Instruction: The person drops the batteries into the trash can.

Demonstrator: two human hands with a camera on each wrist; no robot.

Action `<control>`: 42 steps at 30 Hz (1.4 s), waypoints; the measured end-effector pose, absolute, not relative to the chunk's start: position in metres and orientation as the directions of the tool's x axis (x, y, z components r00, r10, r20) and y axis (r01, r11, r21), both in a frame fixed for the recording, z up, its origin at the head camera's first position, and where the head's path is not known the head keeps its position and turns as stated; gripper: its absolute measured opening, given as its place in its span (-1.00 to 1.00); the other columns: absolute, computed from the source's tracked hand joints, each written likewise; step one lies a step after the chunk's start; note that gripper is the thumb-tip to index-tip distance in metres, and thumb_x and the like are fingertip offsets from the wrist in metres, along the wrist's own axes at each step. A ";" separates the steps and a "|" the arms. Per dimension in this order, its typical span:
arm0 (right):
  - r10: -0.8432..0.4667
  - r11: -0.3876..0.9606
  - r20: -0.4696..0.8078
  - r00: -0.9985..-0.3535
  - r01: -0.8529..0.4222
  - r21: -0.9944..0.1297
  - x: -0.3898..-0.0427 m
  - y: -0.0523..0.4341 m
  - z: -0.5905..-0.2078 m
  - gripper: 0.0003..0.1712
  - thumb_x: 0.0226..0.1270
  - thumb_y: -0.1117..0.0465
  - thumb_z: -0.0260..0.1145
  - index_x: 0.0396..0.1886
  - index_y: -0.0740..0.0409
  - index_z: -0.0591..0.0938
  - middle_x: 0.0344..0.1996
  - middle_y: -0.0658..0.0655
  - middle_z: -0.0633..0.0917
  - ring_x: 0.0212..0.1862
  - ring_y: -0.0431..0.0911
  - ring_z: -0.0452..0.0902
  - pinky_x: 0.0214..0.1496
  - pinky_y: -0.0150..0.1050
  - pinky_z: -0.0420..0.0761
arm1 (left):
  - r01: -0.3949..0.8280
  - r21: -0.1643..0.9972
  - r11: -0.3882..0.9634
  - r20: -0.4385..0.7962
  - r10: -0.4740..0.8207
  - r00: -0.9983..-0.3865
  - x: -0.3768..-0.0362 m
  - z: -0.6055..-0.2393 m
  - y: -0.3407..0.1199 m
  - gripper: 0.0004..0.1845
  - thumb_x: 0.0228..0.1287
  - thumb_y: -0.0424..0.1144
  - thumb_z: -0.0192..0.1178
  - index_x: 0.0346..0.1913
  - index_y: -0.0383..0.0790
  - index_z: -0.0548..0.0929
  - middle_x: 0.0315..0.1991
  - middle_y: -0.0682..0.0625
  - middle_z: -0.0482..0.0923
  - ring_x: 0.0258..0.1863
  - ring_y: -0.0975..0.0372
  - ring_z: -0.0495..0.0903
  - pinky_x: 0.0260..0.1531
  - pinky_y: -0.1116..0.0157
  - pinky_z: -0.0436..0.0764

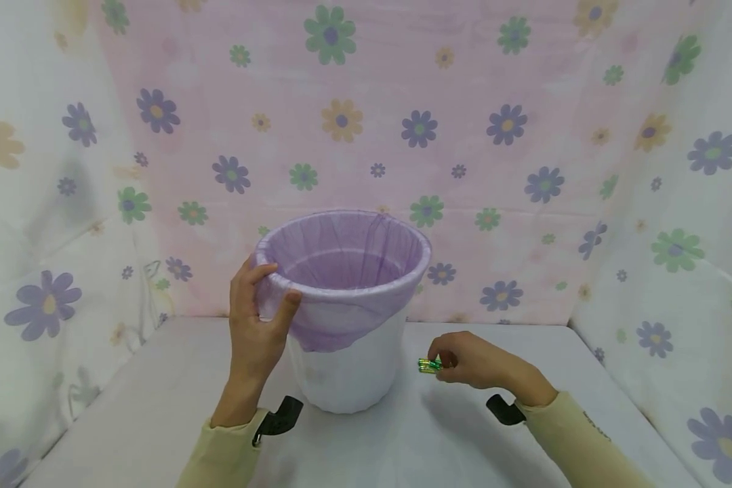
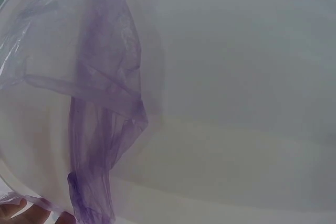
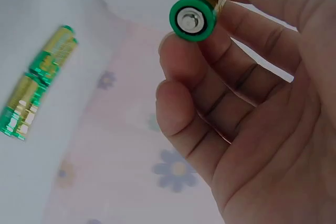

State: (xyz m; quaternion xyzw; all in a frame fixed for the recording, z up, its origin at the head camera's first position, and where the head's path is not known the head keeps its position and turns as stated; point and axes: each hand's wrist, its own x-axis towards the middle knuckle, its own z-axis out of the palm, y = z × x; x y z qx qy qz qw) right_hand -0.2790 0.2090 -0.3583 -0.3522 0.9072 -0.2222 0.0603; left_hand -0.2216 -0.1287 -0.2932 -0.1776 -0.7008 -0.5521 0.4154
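A white bin (image 1: 350, 376) stands upright on the table, lined with a purple plastic bag (image 1: 341, 325) folded down over its rim. My left hand (image 1: 256, 335) grips the rim on the left side, thumb toward the front; its fingertips (image 2: 31, 214) show at the lower left of the left wrist view. To the right of the bin, my right hand (image 1: 472, 359) pinches one green-and-gold battery (image 3: 192, 18) between thumb and fingers, its metal terminal facing the right wrist camera. Several matching batteries (image 3: 39, 80) lie together on the table, just left of that hand in the head view (image 1: 427, 369).
The table (image 1: 463, 447) has a white cover. Behind it hangs a pink floral cloth (image 1: 372, 149), with white floral cloths (image 1: 677, 203) along both sides. A black wrist mount (image 1: 283, 415) sticks out from the left cuff, another (image 1: 503, 410) from the right.
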 end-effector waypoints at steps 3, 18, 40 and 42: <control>-0.669 0.660 0.071 -0.740 -0.635 -0.401 -0.274 0.209 -0.338 -0.79 0.19 0.25 0.36 -0.16 -0.01 0.62 -0.49 -0.16 0.53 -0.41 -0.25 0.40 -0.35 -0.32 0.48 | 0.708 0.626 0.326 0.779 -0.210 -0.591 -0.222 -0.294 -0.128 -0.53 0.10 -0.45 0.29 0.09 -0.41 0.43 0.32 -0.34 0.19 0.27 -0.04 0.22 0.14 -0.23 0.29; -0.717 0.619 0.188 -0.671 -0.737 -0.270 -0.264 0.200 -0.234 -0.80 0.24 0.29 0.31 -0.15 0.00 0.61 -0.50 -0.14 0.50 -0.44 -0.22 0.40 -0.40 -0.31 0.49 | 0.712 0.626 0.319 0.779 -0.202 -0.594 -0.224 -0.294 -0.128 -0.53 0.13 -0.43 0.28 0.11 -0.39 0.43 0.34 -0.32 0.17 0.28 -0.03 0.22 0.12 -0.24 0.30; -0.726 0.586 0.260 -0.637 -0.770 -0.252 -0.296 0.141 -0.168 -0.80 0.23 0.24 0.31 -0.14 0.07 0.65 -0.46 -0.02 0.55 -0.39 -0.14 0.42 -0.28 -0.23 0.49 | 0.716 0.614 0.333 0.788 -0.202 -0.582 -0.222 -0.294 -0.129 -0.53 0.12 -0.41 0.29 0.11 -0.36 0.45 0.33 -0.28 0.21 0.27 -0.02 0.24 0.10 -0.24 0.32; -0.716 0.605 0.242 -0.655 -0.754 -0.255 -0.302 0.133 -0.170 -0.81 0.22 0.24 0.30 -0.15 0.06 0.65 -0.47 -0.01 0.55 -0.39 -0.13 0.41 -0.30 -0.23 0.48 | 0.718 0.612 0.333 0.790 -0.202 -0.579 -0.222 -0.294 -0.130 -0.53 0.12 -0.42 0.29 0.11 -0.36 0.45 0.33 -0.28 0.21 0.27 -0.02 0.24 0.09 -0.24 0.32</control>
